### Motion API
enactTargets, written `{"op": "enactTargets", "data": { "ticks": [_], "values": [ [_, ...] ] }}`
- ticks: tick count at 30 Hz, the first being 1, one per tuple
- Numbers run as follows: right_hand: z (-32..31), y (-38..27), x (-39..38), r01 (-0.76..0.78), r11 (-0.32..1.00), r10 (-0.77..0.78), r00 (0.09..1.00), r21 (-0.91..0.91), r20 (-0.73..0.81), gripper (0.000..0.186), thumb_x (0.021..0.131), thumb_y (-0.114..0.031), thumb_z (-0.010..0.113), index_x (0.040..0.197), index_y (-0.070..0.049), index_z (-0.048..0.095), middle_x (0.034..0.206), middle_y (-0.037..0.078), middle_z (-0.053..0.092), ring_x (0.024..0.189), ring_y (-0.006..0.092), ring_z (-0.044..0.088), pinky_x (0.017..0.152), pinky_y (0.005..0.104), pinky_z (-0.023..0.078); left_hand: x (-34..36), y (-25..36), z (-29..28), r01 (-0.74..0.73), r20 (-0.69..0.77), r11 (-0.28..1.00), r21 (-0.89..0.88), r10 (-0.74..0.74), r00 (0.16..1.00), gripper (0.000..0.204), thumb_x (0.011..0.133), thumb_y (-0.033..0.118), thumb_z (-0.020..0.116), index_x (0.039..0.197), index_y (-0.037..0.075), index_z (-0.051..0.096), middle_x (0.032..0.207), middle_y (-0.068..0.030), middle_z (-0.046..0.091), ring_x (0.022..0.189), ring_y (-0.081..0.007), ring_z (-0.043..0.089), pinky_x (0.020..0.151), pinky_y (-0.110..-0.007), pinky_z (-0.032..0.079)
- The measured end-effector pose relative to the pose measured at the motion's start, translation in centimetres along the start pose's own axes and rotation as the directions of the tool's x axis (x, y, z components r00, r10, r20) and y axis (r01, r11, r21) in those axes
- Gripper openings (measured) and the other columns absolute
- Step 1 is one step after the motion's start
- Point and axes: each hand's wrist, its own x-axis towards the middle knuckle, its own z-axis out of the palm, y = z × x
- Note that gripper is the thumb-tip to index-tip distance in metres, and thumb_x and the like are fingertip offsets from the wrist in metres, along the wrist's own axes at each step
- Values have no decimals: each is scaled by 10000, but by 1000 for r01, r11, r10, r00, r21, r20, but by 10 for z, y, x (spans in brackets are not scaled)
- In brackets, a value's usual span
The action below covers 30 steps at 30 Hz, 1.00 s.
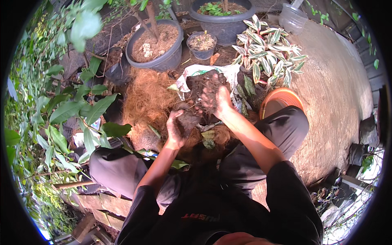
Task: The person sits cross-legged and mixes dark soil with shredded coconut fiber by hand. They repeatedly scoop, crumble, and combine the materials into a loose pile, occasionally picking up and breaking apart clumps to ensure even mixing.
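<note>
A white sack (192,71) with its mouth spread wide holds dark soil (200,81) in front of me. My left hand (175,130) is cupped around a dark clump of soil (189,119) at the sack's near left side. Over the sack's opening, my right hand (219,100) has its fingers curled and coated with soil, with more of it against the palm. The two hands are close together, and a thin root-like strand shows between them. Soil partly hides the fingertips of both.
Brown coconut fibre (145,96) is heaped left of the sack. An orange pot (281,94) stands beside my right knee. Behind are a large grey pot (175,51), a small pot (202,51) and a striped-leaf plant (269,51). Leafy branches (77,110) crowd the left; concrete (330,106) lies right.
</note>
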Motion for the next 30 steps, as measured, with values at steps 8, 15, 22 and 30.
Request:
{"op": "enactTargets", "data": {
  "ticks": [8, 15, 22, 30],
  "values": [
    [-24, 46, -8, 166, 978, -165, 986, -128, 19, 658, 968, -512, 324, 1464, -84, 264, 1463, 112, 347, 1318, 259, 368, 1088, 446, 271, 1, -16, 1, -327, 122, 835, 443, 306, 944, 579, 758, 133, 693, 1265, -33, 465, 1159, -89, 556, 1034, -169, 549, 936, -358, 453],
    [-4, 51, -51, 46, 993, -41, 998, -109, 47, 607, 964, -447, 396, 1462, -117, 284, 1480, 42, 317, 1312, 221, 367, 1062, 392, 314, 4, -20, -2, -354, 98, 799, 486, 353, 930, 590, 804, 72, 640, 1335, 8, 391, 1183, -101, 492, 1103, -179, 504, 957, -342, 434],
    [-22, 74, -39, 349, 933, -340, 935, -92, 102, 446, 960, -287, 535, 1311, -31, 431, 1260, 99, 510, 1169, 206, 503, 991, 334, 397, 3, -25, -1, -201, -58, 972, 124, 209, 976, 569, 811, 97, 572, 1346, 88, 379, 1191, -104, 506, 1041, -208, 543, 936, -359, 447],
    [-25, 55, -22, 80, 994, -80, 997, -76, 0, 612, 935, -416, 518, 1371, -15, 364, 1324, 99, 444, 1224, 205, 409, 1012, 373, 340, 6, -6, -14, 49, -194, 994, -100, -68, 979, 482, 811, 360, 526, 1206, 88, 570, 1115, -91, 602, 996, -238, 589, 828, -369, 478]
  ]
}}
